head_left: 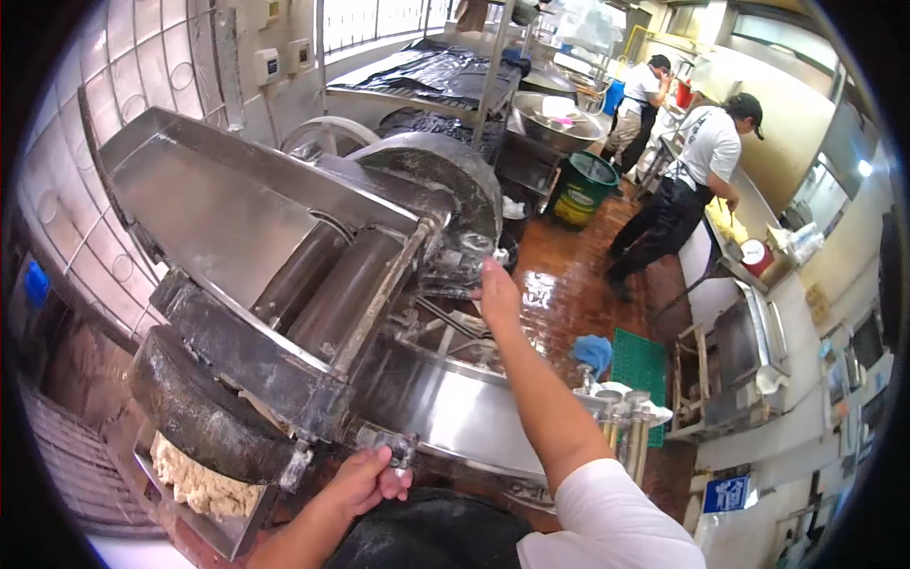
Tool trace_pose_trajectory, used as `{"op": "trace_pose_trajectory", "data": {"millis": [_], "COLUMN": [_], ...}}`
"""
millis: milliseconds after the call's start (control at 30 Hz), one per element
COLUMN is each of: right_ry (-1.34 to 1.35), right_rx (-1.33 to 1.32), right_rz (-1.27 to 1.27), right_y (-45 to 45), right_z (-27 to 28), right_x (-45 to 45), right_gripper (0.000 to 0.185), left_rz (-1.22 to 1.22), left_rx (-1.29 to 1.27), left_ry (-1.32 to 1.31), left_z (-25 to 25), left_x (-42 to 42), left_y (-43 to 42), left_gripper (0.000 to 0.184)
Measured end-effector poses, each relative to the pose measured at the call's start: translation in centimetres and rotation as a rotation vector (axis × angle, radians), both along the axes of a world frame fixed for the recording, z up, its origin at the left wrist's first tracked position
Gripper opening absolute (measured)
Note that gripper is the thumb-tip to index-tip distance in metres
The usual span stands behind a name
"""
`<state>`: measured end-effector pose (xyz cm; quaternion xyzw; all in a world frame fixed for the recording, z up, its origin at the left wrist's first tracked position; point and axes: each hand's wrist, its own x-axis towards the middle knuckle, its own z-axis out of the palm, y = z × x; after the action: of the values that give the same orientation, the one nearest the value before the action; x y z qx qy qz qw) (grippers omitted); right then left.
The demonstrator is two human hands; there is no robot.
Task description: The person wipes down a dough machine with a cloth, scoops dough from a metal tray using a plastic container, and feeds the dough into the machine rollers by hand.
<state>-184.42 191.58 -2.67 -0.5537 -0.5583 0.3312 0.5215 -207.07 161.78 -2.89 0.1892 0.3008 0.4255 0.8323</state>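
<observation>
A dough roller machine with a steel hopper (209,204) and two long rollers (346,284) stands in front of me. My left hand (365,482) is closed, its thumb and curled fingers at a floury metal adjusting knob (402,449) on the machine's near end. Stretched out past the rollers, my right hand (499,299) is closed at a second small adjusting knob (500,255) on the far end; its fingers are partly hidden. Pale dough pieces (204,479) lie in a metal tray (227,542) low on the left. Below the rollers curves a shiny steel panel (455,403).
Two people in white shirts and dark aprons (697,156) work along the right-hand counter, where yellowish food (725,223) lies. A green bucket (580,190) stands on the wet tiled floor (559,251). A green crate (637,379) and blue cloth (592,353) are to my right.
</observation>
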Motion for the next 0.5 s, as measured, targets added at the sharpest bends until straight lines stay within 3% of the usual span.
{"op": "trace_pose_trajectory", "data": {"millis": [100, 133, 200, 233, 300, 333, 400, 500], "right_ry": [0.021, -0.092, 0.223, 0.364, 0.646, 0.651, 0.658, 0.043], "right_rx": [0.018, -0.029, -0.486, -0.536, -0.631, -0.646, -0.681, -0.195], "right_rz": [0.007, 0.021, 0.094, 0.058, 0.0, 0.015, 0.046, 0.056], "right_y": [0.2, 0.7, 1.7, 2.2, 3.2, 3.2, 3.1, 2.9], "right_z": [0.1, 0.4, 1.4, 1.1, 0.5, 0.7, 0.9, -1.7], "right_x": [0.0, 0.4, 0.7, 0.4, -0.2, 0.0, 0.5, 2.0], "right_gripper": [0.047, 0.047, 0.045, 0.044, 0.042, 0.04, 0.039, 0.044], "left_rz": [0.023, -0.002, -0.052, -0.094, 0.076, 0.169, 0.131, 0.07], "left_rx": [-0.099, -0.084, -0.057, -0.024, 0.026, 0.05, 0.052, 0.098], "left_ry": [0.058, 0.012, -0.077, -0.179, -0.131, -0.108, -0.265, -0.343], "left_z": [2.0, 1.8, 0.8, 0.4, 1.3, 2.1, 1.7, -0.7], "left_x": [1.2, 1.2, 0.5, 0.5, 2.2, 2.9, 2.9, 2.2], "left_y": [0.4, 0.7, 0.8, 1.3, 2.1, 2.5, 3.1, 3.3], "left_gripper": [0.063, 0.063, 0.065, 0.065, 0.065, 0.067, 0.066, 0.06]}}
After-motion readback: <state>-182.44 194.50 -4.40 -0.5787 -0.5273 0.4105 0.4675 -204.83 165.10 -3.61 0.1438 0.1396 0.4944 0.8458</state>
